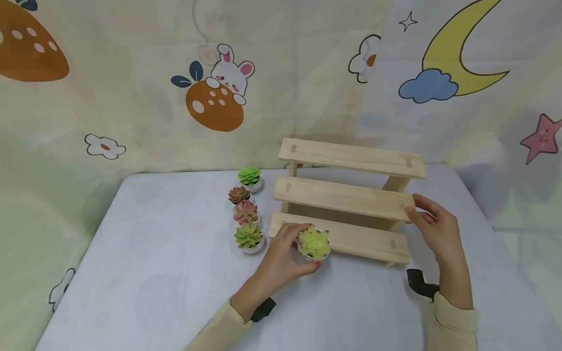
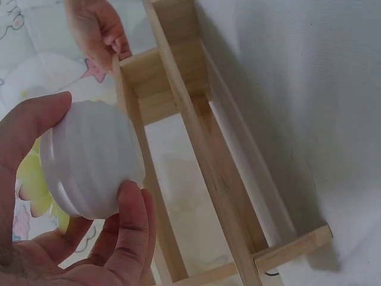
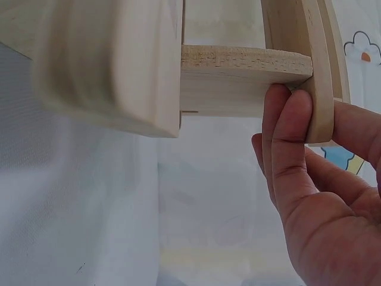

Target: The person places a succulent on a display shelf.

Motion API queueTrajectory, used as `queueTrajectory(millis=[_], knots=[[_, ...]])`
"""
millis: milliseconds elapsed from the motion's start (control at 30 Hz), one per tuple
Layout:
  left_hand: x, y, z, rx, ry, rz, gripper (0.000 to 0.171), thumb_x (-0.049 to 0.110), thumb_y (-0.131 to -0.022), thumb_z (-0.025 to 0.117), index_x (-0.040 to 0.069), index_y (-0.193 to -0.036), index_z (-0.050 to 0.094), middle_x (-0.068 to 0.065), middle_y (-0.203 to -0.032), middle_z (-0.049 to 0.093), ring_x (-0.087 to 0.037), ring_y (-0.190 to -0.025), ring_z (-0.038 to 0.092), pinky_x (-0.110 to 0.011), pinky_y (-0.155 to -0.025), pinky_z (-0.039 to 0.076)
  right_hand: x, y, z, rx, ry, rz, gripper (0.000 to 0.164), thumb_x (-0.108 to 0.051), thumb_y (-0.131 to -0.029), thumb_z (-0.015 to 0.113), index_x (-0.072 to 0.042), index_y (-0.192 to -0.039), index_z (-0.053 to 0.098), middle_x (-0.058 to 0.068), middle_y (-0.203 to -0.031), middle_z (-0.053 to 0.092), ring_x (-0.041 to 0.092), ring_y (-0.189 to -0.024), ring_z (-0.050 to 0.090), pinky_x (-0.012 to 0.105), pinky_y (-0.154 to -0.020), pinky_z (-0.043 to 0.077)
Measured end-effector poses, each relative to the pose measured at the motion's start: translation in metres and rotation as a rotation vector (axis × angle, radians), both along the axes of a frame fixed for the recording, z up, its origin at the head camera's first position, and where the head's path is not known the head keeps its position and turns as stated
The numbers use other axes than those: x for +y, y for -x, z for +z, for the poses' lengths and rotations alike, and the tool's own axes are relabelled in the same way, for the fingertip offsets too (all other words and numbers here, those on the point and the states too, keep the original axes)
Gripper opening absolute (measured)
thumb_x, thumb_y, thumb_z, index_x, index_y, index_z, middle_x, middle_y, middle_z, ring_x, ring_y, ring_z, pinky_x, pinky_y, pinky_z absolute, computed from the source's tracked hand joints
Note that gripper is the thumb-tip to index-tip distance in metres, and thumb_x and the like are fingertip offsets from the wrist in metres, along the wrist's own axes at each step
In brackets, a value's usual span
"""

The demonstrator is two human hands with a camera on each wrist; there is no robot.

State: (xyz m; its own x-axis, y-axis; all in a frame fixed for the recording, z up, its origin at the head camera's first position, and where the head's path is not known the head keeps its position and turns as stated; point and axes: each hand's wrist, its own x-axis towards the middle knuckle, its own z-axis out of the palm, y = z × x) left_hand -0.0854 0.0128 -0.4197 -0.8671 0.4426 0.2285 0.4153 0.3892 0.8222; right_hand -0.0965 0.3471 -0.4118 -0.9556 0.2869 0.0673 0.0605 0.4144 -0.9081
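Note:
A three-step wooden plant stand (image 1: pixel 345 194) stands on the table. My left hand (image 1: pixel 283 253) grips a small potted succulent (image 1: pixel 314 243), yellow-green, by its pot in front of the lowest step. In the left wrist view the white ribbed pot (image 2: pixel 92 161) sits between thumb and fingers. My right hand (image 1: pixel 439 230) pinches the right end of the middle step. From the right wrist view, fingers (image 3: pixel 292 137) press under that board (image 3: pixel 321 89) with the thumb on its other side.
Left of the stand, several potted succulents line up: a bright green one (image 1: pixel 249 176), a brownish one (image 1: pixel 239 195), a pink one (image 1: pixel 245 212) and a light green one (image 1: pixel 249 236). A printed cloth (image 1: pixel 288 93) hangs behind the white-covered table (image 1: pixel 166 275).

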Motion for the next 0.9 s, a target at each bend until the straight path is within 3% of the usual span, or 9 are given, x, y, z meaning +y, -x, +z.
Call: queueTrajectory(millis=[433, 900], knots=[[0.027, 0.010, -0.001, -0.024, 0.005, -0.077, 0.069, 0.017, -0.075, 0.085, 0.003, -0.133, 0.052, -0.010, -0.124, 0.052, -0.016, -0.099, 0.054, -0.021, -0.080, 0.049, 0.001, 0.000, -0.003, -0.002, 0.004, -0.005, 0.056, -0.021, -0.097, 0.062, 0.008, -0.141, 0.044, -0.023, -0.106, 0.050, -0.013, -0.083, 0.057, 0.005, -0.072, 0.045], [0.055, 0.019, -0.003, -0.076, -0.013, -0.077, 0.067, 0.018, -0.074, 0.085, 0.005, -0.131, 0.055, -0.007, -0.117, 0.054, -0.011, -0.088, 0.050, -0.020, -0.075, 0.048, 0.001, -0.002, 0.000, 0.012, 0.036, 0.010, 0.056, -0.019, -0.097, 0.062, 0.009, -0.141, 0.043, -0.022, -0.107, 0.052, -0.012, -0.085, 0.058, 0.006, -0.073, 0.046]])
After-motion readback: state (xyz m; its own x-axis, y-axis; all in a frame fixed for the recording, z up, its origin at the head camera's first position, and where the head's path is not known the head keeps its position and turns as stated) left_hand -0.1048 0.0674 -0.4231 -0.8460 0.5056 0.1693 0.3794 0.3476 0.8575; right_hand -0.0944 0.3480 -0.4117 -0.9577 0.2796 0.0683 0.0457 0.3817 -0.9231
